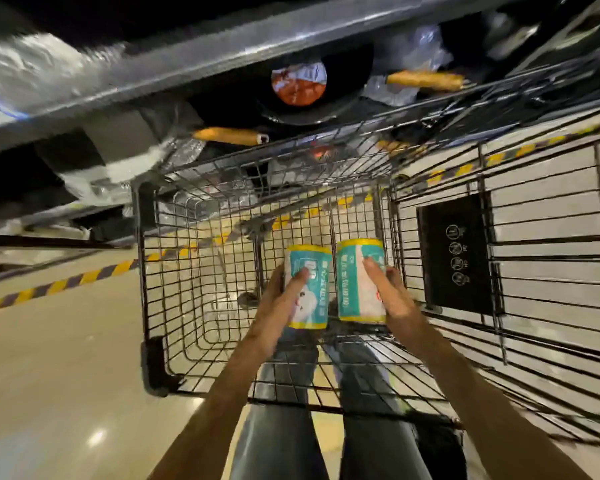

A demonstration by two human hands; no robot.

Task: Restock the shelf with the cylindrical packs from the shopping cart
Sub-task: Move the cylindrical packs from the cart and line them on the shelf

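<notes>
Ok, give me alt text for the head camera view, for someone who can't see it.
Over a wire shopping cart, the left hand and right hand each grip a teal cylindrical pack. Beyond the cart, a shelf holds dark pans.

Bare forearms, no sleeves; grey-blue jeans [278, 441] on both legs, no rings/watch visible.

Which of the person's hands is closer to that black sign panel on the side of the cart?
Right. The right hand grips a pack just beside the black sign panel; the left hand holds the other pack farther away.
</notes>
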